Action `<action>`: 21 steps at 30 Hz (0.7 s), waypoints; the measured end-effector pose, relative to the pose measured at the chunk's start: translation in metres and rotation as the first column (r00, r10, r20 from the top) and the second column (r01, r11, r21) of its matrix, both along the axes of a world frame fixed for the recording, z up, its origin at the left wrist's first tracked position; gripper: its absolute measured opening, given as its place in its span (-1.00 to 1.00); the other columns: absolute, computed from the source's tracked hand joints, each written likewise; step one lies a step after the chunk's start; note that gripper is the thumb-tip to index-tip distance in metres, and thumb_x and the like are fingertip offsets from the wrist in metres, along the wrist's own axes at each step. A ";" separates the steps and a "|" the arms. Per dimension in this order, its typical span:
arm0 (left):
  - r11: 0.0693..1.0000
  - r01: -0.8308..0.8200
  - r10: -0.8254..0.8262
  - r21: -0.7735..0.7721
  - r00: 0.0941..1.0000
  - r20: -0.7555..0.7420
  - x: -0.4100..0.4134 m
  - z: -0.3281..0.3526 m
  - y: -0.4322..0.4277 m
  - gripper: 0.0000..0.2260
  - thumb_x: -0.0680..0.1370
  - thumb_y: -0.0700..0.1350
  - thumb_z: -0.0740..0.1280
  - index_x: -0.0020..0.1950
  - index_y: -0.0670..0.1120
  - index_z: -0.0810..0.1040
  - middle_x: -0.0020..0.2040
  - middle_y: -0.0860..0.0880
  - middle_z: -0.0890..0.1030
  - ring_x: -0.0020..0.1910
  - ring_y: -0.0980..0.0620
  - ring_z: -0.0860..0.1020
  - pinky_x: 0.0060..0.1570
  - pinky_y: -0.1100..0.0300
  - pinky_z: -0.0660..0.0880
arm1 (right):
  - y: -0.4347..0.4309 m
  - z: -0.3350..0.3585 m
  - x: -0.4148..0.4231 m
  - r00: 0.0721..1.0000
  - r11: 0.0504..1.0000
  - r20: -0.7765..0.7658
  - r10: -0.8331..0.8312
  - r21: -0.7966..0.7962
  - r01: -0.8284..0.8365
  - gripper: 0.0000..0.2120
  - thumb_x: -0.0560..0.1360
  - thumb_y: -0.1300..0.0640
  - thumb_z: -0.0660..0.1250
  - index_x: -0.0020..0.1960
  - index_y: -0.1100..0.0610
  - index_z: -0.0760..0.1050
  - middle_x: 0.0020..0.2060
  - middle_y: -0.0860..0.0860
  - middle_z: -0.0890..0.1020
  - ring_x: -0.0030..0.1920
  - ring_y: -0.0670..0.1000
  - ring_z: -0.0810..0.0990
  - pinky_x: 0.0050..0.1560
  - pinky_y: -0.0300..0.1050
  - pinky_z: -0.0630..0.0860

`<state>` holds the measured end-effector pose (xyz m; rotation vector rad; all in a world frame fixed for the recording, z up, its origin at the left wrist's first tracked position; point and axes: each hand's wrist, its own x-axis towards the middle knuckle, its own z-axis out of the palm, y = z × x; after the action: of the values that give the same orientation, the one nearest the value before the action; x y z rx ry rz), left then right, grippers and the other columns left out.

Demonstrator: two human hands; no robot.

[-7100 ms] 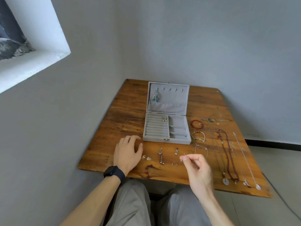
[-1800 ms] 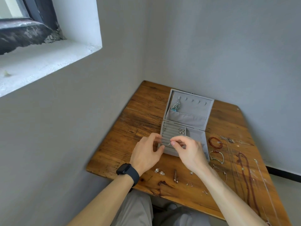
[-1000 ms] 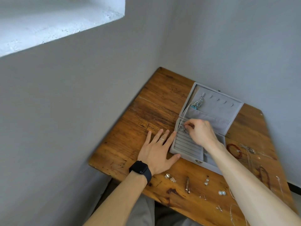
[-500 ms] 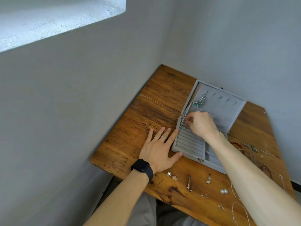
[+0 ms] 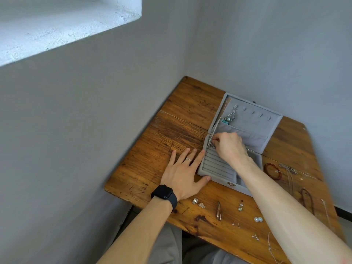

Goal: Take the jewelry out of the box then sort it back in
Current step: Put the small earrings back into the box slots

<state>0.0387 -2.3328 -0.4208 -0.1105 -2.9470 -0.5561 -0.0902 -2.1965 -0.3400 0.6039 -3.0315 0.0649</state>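
Note:
The grey velvet jewelry box (image 5: 217, 169) lies open on the wooden table (image 5: 181, 134). A turquoise and silver piece (image 5: 228, 118) hangs in its lid. My left hand (image 5: 183, 172) rests flat on the table, fingers spread, thumb and fingertips against the box's left edge. My right hand (image 5: 228, 146) is pinched over the far left corner of the ring rows, on a small silver earring (image 5: 211, 144) that is partly hidden by the fingers. Loose earrings (image 5: 199, 203), pearl studs (image 5: 258, 219) and a red bracelet (image 5: 272, 171) lie on the table.
Grey walls close in on the table's left and far sides. Long necklaces (image 5: 306, 199) lie along the right of the table. The table's near edge is over my lap, with small studs (image 5: 235, 223) scattered near it.
My right hand carried a small piece from the table's front to the far left corner of the ring rows. My left hand flattened beside the box. The view swung left and down.

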 end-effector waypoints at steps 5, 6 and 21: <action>1.000 -0.001 0.001 -0.007 1.000 0.009 0.000 0.000 0.000 -0.27 0.55 0.43 -0.08 0.63 0.15 -0.16 0.63 0.04 0.08 0.61 0.02 -0.04 0.55 -0.13 -0.19 | 0.000 0.000 0.002 1.000 1.000 0.009 0.006 -0.003 -0.006 -0.77 0.62 0.16 0.26 0.19 0.06 0.64 0.04 0.18 0.69 0.07 0.26 0.65 0.04 0.09 0.62; 1.000 0.000 0.000 -0.007 1.000 0.010 0.000 0.000 -0.001 -0.27 0.55 0.43 -0.08 0.63 0.15 -0.16 0.63 0.05 0.08 0.61 0.02 -0.04 0.55 -0.12 -0.19 | 0.001 0.002 0.003 1.000 1.000 0.017 0.000 -0.022 0.001 -0.76 0.62 0.14 0.25 0.20 0.06 0.64 0.05 0.18 0.69 0.08 0.26 0.65 0.06 0.09 0.61; 0.998 0.058 -0.057 -0.016 0.997 0.055 0.037 0.010 -0.015 -0.47 0.66 0.20 -0.01 0.63 0.11 0.07 0.63 0.12 0.03 0.60 0.15 -0.09 0.56 0.05 -0.21 | 0.060 -0.036 0.174 0.998 0.896 -0.014 -0.054 -0.443 0.042 -0.80 0.54 -0.02 0.38 0.14 -0.08 0.63 0.02 -0.18 0.66 0.04 -0.15 0.49 0.03 -0.28 0.41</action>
<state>0.0760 -2.3477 -0.4109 -0.1856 -3.0103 -0.5492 0.0840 -2.1360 -0.3764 0.4790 -2.8500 0.7165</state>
